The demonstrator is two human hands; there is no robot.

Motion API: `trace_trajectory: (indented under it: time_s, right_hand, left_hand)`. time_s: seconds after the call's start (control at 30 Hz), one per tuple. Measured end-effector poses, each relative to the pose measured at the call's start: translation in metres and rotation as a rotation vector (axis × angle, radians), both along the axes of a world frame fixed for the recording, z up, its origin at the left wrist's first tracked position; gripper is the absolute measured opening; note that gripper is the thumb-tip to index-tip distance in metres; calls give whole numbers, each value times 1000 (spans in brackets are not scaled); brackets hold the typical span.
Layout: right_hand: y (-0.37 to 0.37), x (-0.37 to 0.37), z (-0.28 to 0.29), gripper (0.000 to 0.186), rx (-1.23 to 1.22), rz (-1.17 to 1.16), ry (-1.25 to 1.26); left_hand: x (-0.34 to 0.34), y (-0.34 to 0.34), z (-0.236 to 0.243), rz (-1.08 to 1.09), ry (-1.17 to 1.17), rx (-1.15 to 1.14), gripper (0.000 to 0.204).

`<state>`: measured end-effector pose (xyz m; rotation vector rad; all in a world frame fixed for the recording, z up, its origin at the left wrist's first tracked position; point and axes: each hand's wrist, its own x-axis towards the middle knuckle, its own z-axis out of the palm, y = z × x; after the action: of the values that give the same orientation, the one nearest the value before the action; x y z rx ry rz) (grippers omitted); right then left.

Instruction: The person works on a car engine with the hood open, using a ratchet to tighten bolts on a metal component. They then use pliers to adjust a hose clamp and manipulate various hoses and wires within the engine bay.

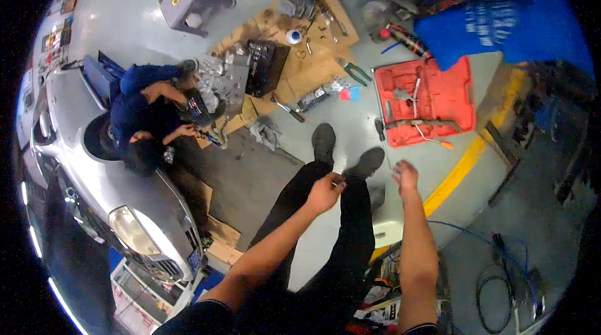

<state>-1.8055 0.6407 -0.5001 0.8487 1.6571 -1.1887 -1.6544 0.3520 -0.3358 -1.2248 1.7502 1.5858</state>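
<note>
My left hand (327,190) is over my legs with fingers closed around something small and hard to make out. My right hand (405,177) hangs to its right with fingers loosely bent and apart, nothing visible in them, near a long thin tool (379,129) on the floor. Beyond it lies an open red tool case (432,91) with metal tools and an orange-handled tool (446,145). Green-handled pliers (354,71) and a screwdriver (294,113) lie on or beside flattened cardboard (313,62).
A co-worker in dark clothing (147,109) bends over metal parts and a black box (266,66) beside a silver car (87,178). A grey stool (188,3) stands at the back, a blue cover (469,22) at the upper right. A hose (494,278) lies at the lower right.
</note>
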Motion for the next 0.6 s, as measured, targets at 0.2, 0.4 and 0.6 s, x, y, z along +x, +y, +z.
trace_trajectory:
  time_s: [0.2, 0.4, 0.6]
  right_hand:
    - [-35, -88, -198, 41, 122, -142, -49]
    - [-91, -81, -221, 29, -81, -436, -112]
    - [-73, -73, -195, 23, 35, -309, 78]
  left_hand:
    - [-4, 34, -66, -261, 32, 75, 27]
    - [-12, 51, -52, -204, 108, 175, 28]
    - [-22, 45, -50, -177, 120, 195, 27]
